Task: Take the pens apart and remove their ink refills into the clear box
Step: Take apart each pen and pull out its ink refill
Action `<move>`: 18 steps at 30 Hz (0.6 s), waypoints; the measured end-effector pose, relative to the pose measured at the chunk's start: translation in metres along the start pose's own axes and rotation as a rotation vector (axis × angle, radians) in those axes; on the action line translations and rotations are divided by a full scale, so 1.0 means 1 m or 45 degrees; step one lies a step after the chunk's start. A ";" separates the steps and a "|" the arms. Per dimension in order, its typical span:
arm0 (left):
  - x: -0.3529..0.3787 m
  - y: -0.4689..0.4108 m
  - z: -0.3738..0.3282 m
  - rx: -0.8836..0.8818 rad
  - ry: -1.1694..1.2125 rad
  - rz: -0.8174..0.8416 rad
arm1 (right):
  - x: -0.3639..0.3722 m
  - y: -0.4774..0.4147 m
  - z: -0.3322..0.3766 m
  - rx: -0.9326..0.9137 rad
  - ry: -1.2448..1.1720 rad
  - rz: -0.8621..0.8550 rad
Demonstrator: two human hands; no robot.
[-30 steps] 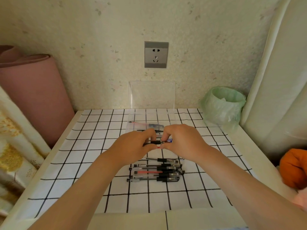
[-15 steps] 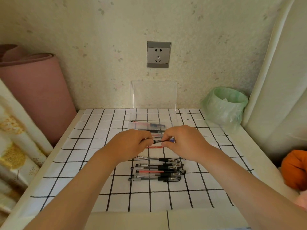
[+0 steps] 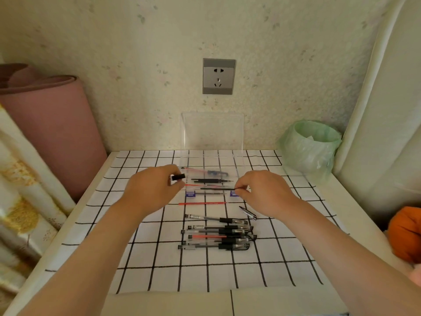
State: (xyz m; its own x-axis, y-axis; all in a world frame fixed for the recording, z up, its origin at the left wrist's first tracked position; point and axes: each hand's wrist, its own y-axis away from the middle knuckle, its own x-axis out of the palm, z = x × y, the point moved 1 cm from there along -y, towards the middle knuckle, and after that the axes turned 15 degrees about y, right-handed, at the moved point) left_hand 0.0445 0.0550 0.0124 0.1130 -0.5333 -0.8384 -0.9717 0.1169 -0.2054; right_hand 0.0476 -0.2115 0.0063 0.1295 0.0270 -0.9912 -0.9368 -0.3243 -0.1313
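Head view: left hand [image 3: 155, 190] pinches a short black pen piece [image 3: 178, 177] at the left edge of the clear box [image 3: 213, 133]. Right hand [image 3: 264, 192] pinches one end of a dark refill [image 3: 217, 189], held over the box's front half. Inside the box: several refills [image 3: 210, 180], mostly dark, one red. Just in front of the box a red refill [image 3: 202, 203] lies on the bench [image 3: 355, 206], loose cap [image 3: 248, 212] beside it. Further in front, about five intact pens [image 3: 216, 236]. Roughly halfway by my read: the held refill and the red one need dropping in, then the stack.
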 end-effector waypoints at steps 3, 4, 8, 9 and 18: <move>0.018 0.006 -0.020 0.303 0.105 -0.007 | 0.001 0.002 0.013 -0.071 -0.062 -0.016; 0.022 0.007 -0.025 0.369 0.092 -0.001 | 0.001 0.003 0.016 -0.084 -0.071 -0.031; 0.027 0.006 -0.034 0.347 0.079 0.064 | 0.001 0.002 0.021 -0.100 -0.079 -0.114; 0.028 0.005 -0.034 0.328 0.082 0.080 | 0.001 0.002 0.021 -0.101 -0.078 -0.125; 0.042 0.003 -0.016 0.203 -0.030 0.120 | 0.001 -0.004 0.002 -0.015 0.112 -0.016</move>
State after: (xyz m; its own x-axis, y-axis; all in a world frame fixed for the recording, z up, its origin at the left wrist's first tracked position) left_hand 0.0430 0.0195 -0.0151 0.0293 -0.4942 -0.8689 -0.9331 0.2981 -0.2010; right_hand 0.0505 -0.2089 0.0060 0.1696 -0.0520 -0.9841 -0.9311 -0.3356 -0.1428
